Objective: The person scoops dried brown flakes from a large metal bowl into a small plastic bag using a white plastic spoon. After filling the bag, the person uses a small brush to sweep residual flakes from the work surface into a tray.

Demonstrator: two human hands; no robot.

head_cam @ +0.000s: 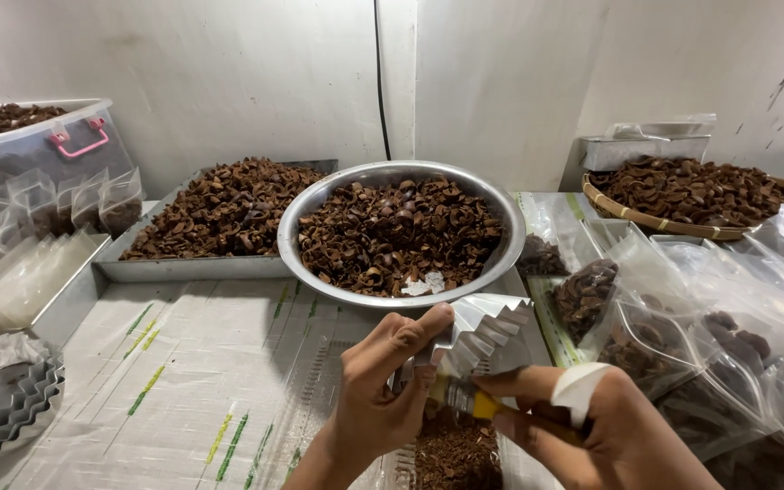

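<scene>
Nearest to the camera we saw the right hand (623, 431), its fingers closed around a thin tool with a yellow part (481, 406); a white band (578, 388) sat on one finger. Just beside it, the left hand (383, 381) had thumb and fingers pinched on the edge of a fluted foil cup (483, 331), which it held low in the middle of the view, above a small heap of brown pieces (455, 454) on the table. The tip of the tool reached the cup near the left fingers.

Behind the cup, almost touching its upper rim, stood a big round metal bowl (315, 213) full of brown shell pieces. To the left of the bowl lay a flat metal tray (192, 269) with the same kind of pieces, its corner partly under the bowl. The striped white cover of the table (183, 363) was bare in front of the tray, so the open room was on the left side of the hands.

On the right side the way was crowded: many clear plastic bags (710, 336), some with brown pieces inside, lay close to the right hand. Further back there was a woven basket (655, 220) with more pieces. At the far left we saw a stack of foil cups (2, 399), a tray of empty bags (20, 281) and a clear box with a pink latch (74, 145).
</scene>
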